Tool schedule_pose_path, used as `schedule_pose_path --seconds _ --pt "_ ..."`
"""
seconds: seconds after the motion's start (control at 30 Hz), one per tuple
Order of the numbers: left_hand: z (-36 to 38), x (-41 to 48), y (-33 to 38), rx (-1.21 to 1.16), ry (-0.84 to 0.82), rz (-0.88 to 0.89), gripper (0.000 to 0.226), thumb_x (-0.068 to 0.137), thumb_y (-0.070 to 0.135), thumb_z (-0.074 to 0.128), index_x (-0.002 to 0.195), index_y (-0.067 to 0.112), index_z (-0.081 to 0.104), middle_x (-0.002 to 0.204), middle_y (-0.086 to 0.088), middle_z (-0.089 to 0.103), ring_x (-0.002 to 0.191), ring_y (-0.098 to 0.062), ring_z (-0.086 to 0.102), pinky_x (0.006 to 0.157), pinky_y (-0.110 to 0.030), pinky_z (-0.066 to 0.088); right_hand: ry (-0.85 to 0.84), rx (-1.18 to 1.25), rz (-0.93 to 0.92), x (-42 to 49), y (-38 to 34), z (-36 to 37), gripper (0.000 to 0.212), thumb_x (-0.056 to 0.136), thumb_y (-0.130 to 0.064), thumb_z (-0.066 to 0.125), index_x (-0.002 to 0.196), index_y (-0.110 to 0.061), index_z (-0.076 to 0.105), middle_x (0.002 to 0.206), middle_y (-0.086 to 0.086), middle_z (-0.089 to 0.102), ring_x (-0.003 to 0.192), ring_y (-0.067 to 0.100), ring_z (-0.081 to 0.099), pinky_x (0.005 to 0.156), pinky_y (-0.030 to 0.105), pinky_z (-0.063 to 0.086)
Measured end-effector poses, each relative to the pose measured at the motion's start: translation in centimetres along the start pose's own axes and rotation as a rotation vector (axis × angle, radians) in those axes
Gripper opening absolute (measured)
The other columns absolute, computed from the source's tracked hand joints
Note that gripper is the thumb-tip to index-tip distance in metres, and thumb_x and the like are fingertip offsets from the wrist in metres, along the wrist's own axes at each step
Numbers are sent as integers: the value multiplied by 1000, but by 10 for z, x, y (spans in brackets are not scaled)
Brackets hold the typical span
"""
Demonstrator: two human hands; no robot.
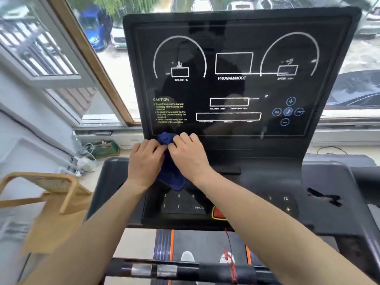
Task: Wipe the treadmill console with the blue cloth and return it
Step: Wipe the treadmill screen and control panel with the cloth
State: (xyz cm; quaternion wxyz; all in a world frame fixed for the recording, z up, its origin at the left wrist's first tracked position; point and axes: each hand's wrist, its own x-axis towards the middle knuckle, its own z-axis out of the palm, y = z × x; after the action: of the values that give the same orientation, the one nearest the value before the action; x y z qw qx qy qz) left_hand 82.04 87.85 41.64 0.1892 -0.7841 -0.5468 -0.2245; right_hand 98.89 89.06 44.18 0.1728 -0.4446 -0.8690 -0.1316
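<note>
Wooden chair (51,194) at left, light wood, curved back, just beside the machine. Window (61,58) behind, brown frame, sill (98,149) cluttered with white cables and a green item (too blurred to identify). Blue vehicle (95,27) outside, white cars near it. Red cord (230,258) hangs at bottom centre. Orange-edged belt (205,241) below, two pale shoes (187,256) on it.

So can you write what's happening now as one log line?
step: bunching cloth | left hand: gripping blue cloth | right hand: gripping cloth | place: below the screen | wiping: cannot tell
</note>
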Motion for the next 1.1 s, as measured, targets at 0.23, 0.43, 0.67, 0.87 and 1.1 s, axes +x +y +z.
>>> schedule_pose_path --seconds 0.23,0.43,0.67,0.87,1.1 --pt "-6 14 55 -187 0 -27 15 88 15 67 101 13 75 94 -6 66 82 -31 58 67 -44 44 52 -52 100 -51 56 -5 12 89 -16 57 90 -16 68 90 6 63 81 32 54 69 42 37" --pt "1 59 155 -456 36 -54 20 83 6 65 99 11 75 93 -7 66 76 -29 61 66 -43 52 61 -25 437 -130 139 -35 30 75 -11 69 105 -16 73 99 9 65 83 36 58 68 41 42" --pt "6 75 244 -520 -183 -50 24 81 5 52 93 16 69 107 -3 58 82 -26 58 60 -35 45 -3 175 851 -211 169 -73 45 82 -11 61 127 -14 64 124 11 59 111 33 54 90 42 49" --pt "39 34 289 -431 -362 268 36 85 8 57 119 6 69 134 -14 61 118 -33 59 90 -44 51 -374 223 733 -259 152 -41 67 95 -24 48 157 -9 26 166 14 14 152 33 12 123 40 12" --pt "48 5 294 -440 -640 277 55 102 27 34 154 6 34 163 -10 27 150 -24 28 120 -35 28 -407 103 642 -271 144 -20 62 99 -37 25 152 -8 39 162 13 27 149 32 27 119 49 27"
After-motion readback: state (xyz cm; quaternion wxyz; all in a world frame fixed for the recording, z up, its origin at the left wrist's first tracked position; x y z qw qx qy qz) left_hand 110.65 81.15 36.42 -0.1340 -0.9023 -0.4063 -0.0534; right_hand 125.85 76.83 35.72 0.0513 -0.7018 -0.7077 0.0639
